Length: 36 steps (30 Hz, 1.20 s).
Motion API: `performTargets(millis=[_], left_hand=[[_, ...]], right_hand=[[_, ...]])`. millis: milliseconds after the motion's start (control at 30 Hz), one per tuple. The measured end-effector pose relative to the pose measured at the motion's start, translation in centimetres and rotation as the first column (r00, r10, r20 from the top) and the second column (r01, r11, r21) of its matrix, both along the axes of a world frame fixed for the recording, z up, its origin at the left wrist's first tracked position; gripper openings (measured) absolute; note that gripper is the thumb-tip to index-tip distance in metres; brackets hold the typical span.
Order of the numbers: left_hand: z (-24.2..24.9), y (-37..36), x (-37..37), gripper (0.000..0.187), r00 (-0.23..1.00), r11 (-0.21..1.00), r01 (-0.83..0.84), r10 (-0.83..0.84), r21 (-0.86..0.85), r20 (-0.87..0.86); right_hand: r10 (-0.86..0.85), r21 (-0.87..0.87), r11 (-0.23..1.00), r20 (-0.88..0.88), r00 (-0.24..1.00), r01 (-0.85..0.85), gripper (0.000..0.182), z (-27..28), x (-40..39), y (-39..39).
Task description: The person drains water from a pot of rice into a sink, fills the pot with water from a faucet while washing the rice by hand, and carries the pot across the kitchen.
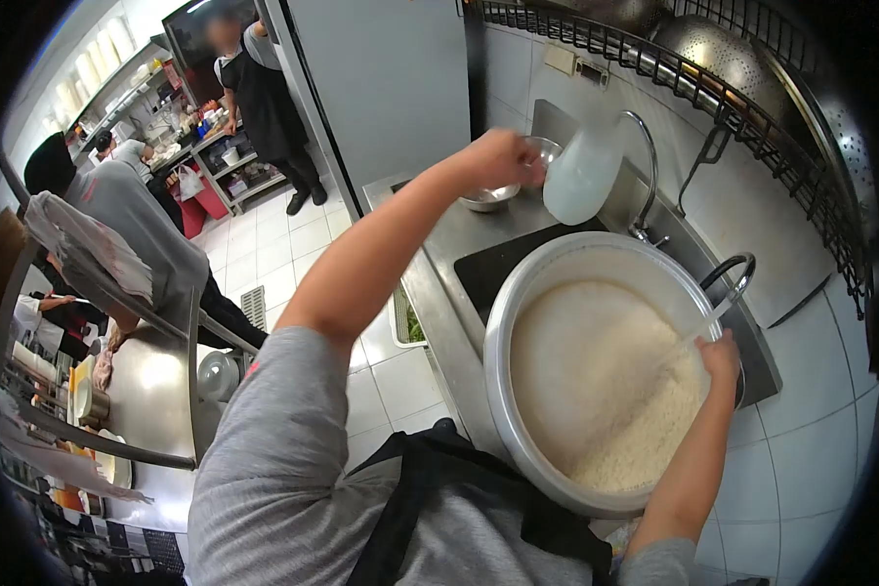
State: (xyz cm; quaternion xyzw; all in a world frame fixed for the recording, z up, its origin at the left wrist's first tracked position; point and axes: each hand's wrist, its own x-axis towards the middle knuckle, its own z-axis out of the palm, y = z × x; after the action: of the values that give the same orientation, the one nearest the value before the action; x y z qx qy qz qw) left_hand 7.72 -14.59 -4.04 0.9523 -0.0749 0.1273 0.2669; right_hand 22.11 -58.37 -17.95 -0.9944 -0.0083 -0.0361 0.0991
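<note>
A large pale metal pot (503,391) stands tilted toward me at the sink, with white rice (645,439) under cloudy water inside. On its right rim sits my right hand (721,359), fingers curled over the edge beside a thin stream of water. Beyond the pot's far rim, my left hand (506,159) is closed at the side of a translucent plastic jug (584,176), which is blurred and held up over the sink. The hand covers the jug's grip.
A curved tap (739,264) runs into the pot; another tap (647,176) rises behind. A metal bowl (488,199) rests on the steel counter (425,254). Overhead hangs a wire rack (693,93) with colanders. People (264,107) work at left, near a steel table (151,376).
</note>
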Motion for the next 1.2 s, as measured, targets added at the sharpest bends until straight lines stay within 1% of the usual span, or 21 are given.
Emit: performTargets(millis=[33, 100, 167, 233, 333, 433, 467, 500, 567, 600, 633, 733, 800, 833, 867, 1000, 1033, 1067, 1133, 1167, 1200], left_hand=[[0.3, -1.5, 1.6, 0.010, 0.993, 0.979, -0.037, 0.059, -0.202, 0.106], [1.7, -6.9, 1.2, 0.012, 0.918, 0.911, 0.376, -0.343, -0.167, 0.198], [1.3, -11.3, 0.1, 0.013, 0.779, 0.779, 0.626, -0.627, 0.050, 0.015], [1.3, -14.4, -2.4, 0.011, 0.769, 0.741, 0.624, -0.638, 0.250, -0.028], [3.6, -13.3, -6.1, 0.011, 0.586, 0.850, 0.419, -0.521, 0.319, 0.620], [3.7, -3.9, -6.5, 0.012, 0.509, 0.986, -0.146, 0.006, 0.079, 0.861], [1.4, 0.5, -5.1, 0.010, 0.615, 0.957, -0.274, 0.251, -0.096, 0.748], [-1.9, 4.9, -4.6, 0.026, 0.771, 0.869, -0.492, 0.413, 0.042, 0.485], [-10.7, 10.8, -5.3, 0.048, 0.871, 0.626, -0.486, 0.407, 0.610, 0.276], [-8.8, 9.4, -7.2, 0.064, 0.874, 0.868, -0.294, 0.414, 0.401, -0.254], [-6.8, 7.0, -9.1, 0.060, 0.830, 0.943, -0.255, 0.327, 0.213, -0.452], [0.7, 5.1, -15.2, 0.052, 0.992, 0.937, 0.121, -0.099, -0.329, 0.084], [5.1, 11.6, -16.7, 0.058, 0.956, 0.922, -0.191, 0.253, -0.337, 0.148], [5.6, 17.8, -15.6, 0.058, 0.898, 0.861, -0.356, 0.422, -0.364, 0.122], [5.7, 22.3, -15.5, 0.057, 0.813, 0.707, -0.569, 0.562, -0.421, -0.154], [-0.4, 26.6, -14.9, 0.047, 0.650, 0.619, -0.740, 0.555, -0.265, -0.519], [-2.2, 26.4, -14.2, 0.048, 0.813, 0.869, -0.491, 0.432, -0.060, -0.389], [-3.7, 26.1, -13.1, 0.048, 0.926, 0.965, -0.180, 0.231, 0.190, -0.298], [-4.3, 17.2, -11.0, 0.052, 0.854, 0.880, -0.394, 0.245, -0.265, -0.459], [-6.7, 16.0, -9.0, 0.050, 0.926, 0.900, -0.230, 0.086, -0.369, -0.367], [-7.4, 13.1, -7.5, 0.056, 0.895, 0.907, -0.275, 0.121, -0.319, -0.429]], right_hand=[[0.003, 0.004, 1.000, 0.004, 1.000, -0.003, 0.068, -0.1, 0.2, 0.0], [0.003, 0.005, 1.000, -0.013, 1.000, -0.003, 0.068, -0.4, 0.6, -0.3], [0.009, -0.012, 1.000, -0.047, 0.999, -0.010, 0.067, -0.7, 1.4, -0.6], [0.023, -0.016, 1.000, -0.009, 1.000, -0.024, 0.066, -1.0, 1.4, -0.7], [0.038, 0.015, 0.999, 0.019, 0.999, -0.038, 0.066, -0.7, 1.0, -0.8], [0.018, 0.018, 1.000, 0.019, 1.000, -0.018, 0.065, 0.3, 0.2, 0.1], [0.009, 0.005, 1.000, 0.014, 1.000, -0.009, 0.064, 0.3, -0.2, 0.2], [0.015, 0.006, 1.000, 0.001, 1.000, -0.015, 0.065, 0.3, -0.2, 0.2], [0.025, 0.018, 1.000, -0.019, 0.999, -0.025, 0.066, 0.0, 0.5, -0.1], [0.030, 0.034, 0.999, -0.004, 1.000, -0.030, 0.064, -0.2, 0.8, -0.2], [0.036, 0.046, 0.998, 0.010, 0.999, -0.036, 0.063, -0.6, 1.0, -0.5], [0.039, 0.040, 0.998, 0.023, 0.999, -0.040, 0.062, -0.8, 1.0, -0.5], [0.044, 0.014, 0.999, 0.046, 0.998, -0.045, 0.063, -1.2, 0.9, -0.7], [0.046, -0.001, 0.999, 0.073, 0.996, -0.046, 0.063, -1.6, 1.2, -1.0], [0.043, -0.014, 0.999, 0.100, 0.994, -0.042, 0.063, -1.7, 1.6, -0.9], [0.034, -0.020, 0.999, 0.038, 0.999, -0.033, 0.063, -1.8, 1.6, -1.0], [0.033, -0.011, 0.999, 0.027, 0.999, -0.033, 0.063, -1.7, 1.7, -0.9], [0.032, 0.002, 0.999, 0.022, 0.999, -0.032, 0.063, -1.7, 1.8, -0.8], [0.020, -0.038, 0.999, 0.039, 0.999, -0.018, 0.063, -2.2, 2.0, -1.1], [0.016, -0.060, 0.998, 0.053, 0.998, -0.013, 0.063, -2.3, 2.2, -1.2], [0.028, -0.050, 0.998, 0.064, 0.998, -0.025, 0.064, -2.3, 2.4, -1.2]])
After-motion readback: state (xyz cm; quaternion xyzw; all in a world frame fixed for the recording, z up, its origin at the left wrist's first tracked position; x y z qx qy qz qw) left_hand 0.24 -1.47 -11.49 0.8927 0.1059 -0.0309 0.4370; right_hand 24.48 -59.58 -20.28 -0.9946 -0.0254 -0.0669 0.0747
